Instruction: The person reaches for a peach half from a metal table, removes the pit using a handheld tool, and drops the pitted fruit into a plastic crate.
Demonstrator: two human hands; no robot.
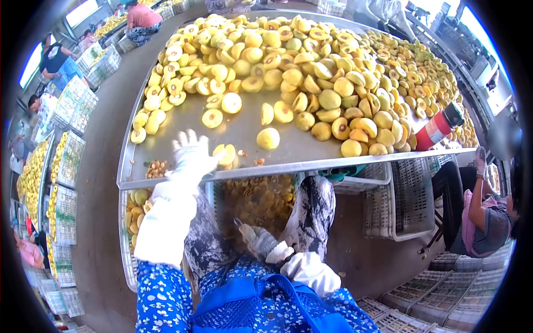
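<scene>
My left hand (194,154), in a white glove, reaches over the near edge of the metal table (183,114) with its fingers spread. Right beside its fingertips lies a cut yellow peach half (225,154). My right hand (260,242), in a grey glove, is low between my knees, closed around a small pitting tool (238,222) whose metal tip sticks out. Below it sits a crate of peach pieces and pits (261,197). A big heap of halved yellow peaches (272,55) covers the back and right of the table.
A red bottle (438,127) with a black cap leans on the table's right side. Small pit scraps (156,168) lie by the front-left edge. Under the table are a crate of peach halves (135,213) and stacked crates (408,194). A co-worker (483,216) sits at right.
</scene>
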